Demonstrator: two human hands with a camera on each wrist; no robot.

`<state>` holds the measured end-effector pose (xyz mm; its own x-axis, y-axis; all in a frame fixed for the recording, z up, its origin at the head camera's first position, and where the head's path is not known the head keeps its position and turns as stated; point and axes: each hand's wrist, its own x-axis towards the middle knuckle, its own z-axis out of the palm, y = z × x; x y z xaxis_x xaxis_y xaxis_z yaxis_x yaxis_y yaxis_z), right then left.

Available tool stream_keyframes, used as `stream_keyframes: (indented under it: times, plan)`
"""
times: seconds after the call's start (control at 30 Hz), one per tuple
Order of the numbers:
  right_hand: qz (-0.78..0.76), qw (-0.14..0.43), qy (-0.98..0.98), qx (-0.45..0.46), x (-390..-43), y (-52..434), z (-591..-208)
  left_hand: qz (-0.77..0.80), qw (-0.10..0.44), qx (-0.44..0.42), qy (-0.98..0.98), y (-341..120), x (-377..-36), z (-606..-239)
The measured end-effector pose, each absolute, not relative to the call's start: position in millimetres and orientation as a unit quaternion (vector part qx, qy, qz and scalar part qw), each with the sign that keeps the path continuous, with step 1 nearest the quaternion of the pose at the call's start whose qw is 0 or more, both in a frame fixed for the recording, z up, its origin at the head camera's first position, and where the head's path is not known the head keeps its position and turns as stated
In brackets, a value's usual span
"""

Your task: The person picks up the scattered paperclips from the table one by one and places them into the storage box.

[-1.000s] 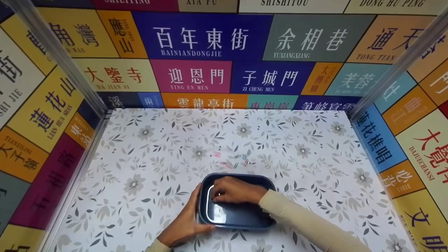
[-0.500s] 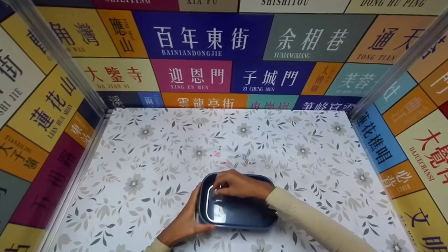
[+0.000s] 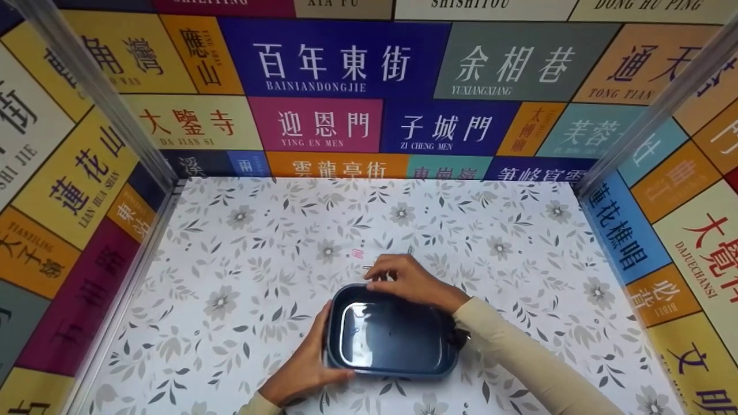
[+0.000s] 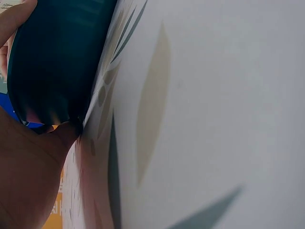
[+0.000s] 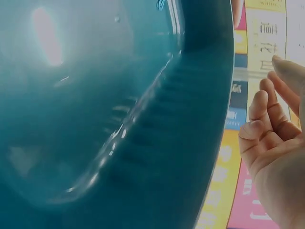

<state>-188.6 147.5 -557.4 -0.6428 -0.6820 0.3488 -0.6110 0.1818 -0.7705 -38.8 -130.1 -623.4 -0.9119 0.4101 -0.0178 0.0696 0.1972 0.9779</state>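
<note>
A dark blue rectangular container (image 3: 392, 370) stands on the flower-patterned table near the front. My left hand (image 3: 302, 369) grips its left side, thumb on the near corner; the left wrist view shows the container wall (image 4: 52, 57) against that hand (image 4: 28, 181). My right hand (image 3: 380, 276) hovers just past the container's far rim, fingers bent down over a small scatter of coloured paper clips that it mostly hides. A pink clip (image 3: 356, 253) lies free to its left. In the right wrist view the fingers (image 5: 267, 119) are loosely curled beside the container (image 5: 119, 119), with nothing between them.
Walls covered in coloured signs with Chinese characters close the table on three sides, with metal posts (image 3: 98, 92) at the back corners. The floral table cover (image 3: 242, 276) stretches to the left, right and back of the container.
My right hand has come up out of the container and moved away from me, over its far rim, onto the paper clips. The left hand and container have stayed put.
</note>
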Motion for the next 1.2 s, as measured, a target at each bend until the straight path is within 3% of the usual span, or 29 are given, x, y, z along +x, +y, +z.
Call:
stream_keyframes:
  times: [0.2, 0.63, 0.8, 1.2]
  plan:
    - [-0.501, 0.048, 0.788, -0.355, -198.9, 158.0, -557.2, 0.627, 0.135, 0.164, 0.749, -129.9, -40.3, -625.4]
    - [-0.638, 0.163, 0.735, -0.159, -222.4, 195.4, -575.5, 0.602, 0.134, 0.154, 0.772, -130.7, -38.3, -624.1]
    - [-0.65, 0.16, 0.732, -0.122, -224.7, 202.9, -589.6, 0.598, 0.14, 0.144, 0.776, -132.4, -38.5, -622.9]
    - [-0.581, 0.088, 0.791, -0.167, -227.0, 205.0, -620.1, 0.616, 0.14, 0.153, 0.76, -131.0, -39.5, -626.5]
